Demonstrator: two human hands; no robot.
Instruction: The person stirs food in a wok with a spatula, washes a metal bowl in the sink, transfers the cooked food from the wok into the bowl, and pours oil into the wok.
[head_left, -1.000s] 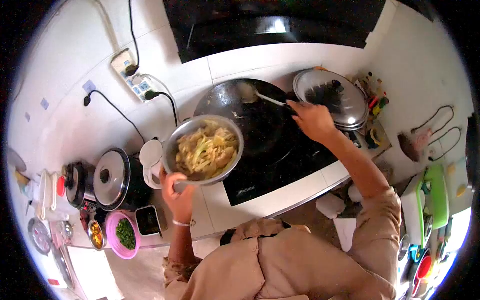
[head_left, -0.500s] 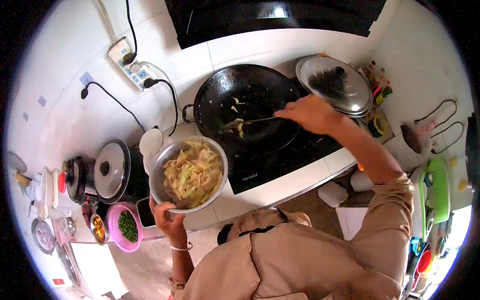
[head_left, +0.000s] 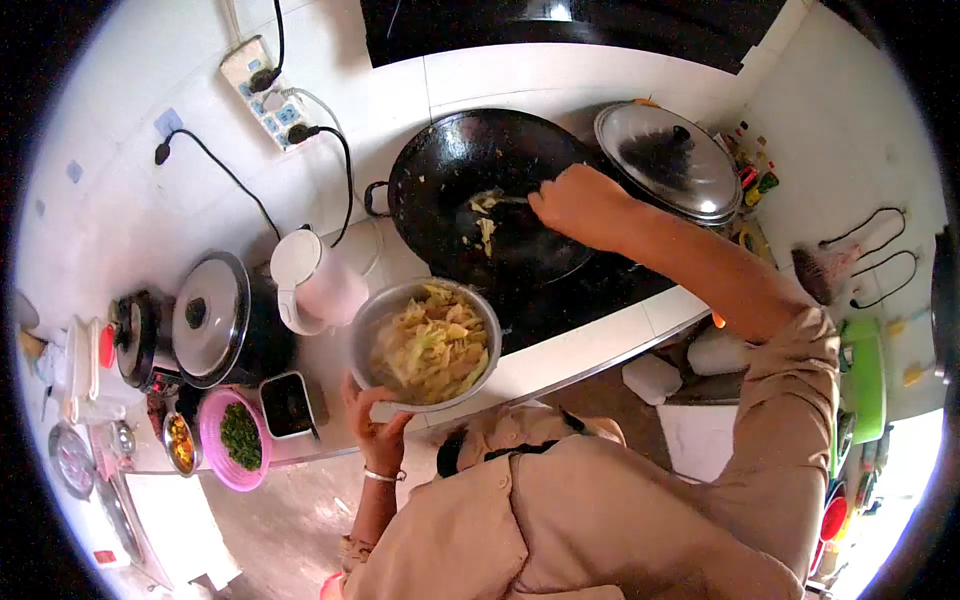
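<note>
My left hand (head_left: 380, 418) grips the near rim of a metal bowl (head_left: 366, 352) heaped with cooked, yellowish sliced vegetables (head_left: 438, 345). The bowl is held at the front left of a black wok (head_left: 440, 160). Over the wok, my right hand (head_left: 575, 208) is closed round the handle of a metal ladle (head_left: 512, 200). The ladle's head is down in the wok, with a few pale vegetable pieces (head_left: 487, 232) at it and beside it. Most of the handle is hidden by my fingers.
A pink jug (head_left: 335, 292) stands left of the wok, beside a lidded black pot (head_left: 212, 318). Nearer are a pink basket of chopped greens (head_left: 210, 440) and a black-lined container (head_left: 287, 404). A large lid (head_left: 670, 160) lies right of the wok, near several bottles (head_left: 760, 185).
The ladle has come down from the wok's far side and gathered vegetable scraps near its middle. The bowl moved down toward the counter's front edge, then slightly right. The camera view has shifted.
</note>
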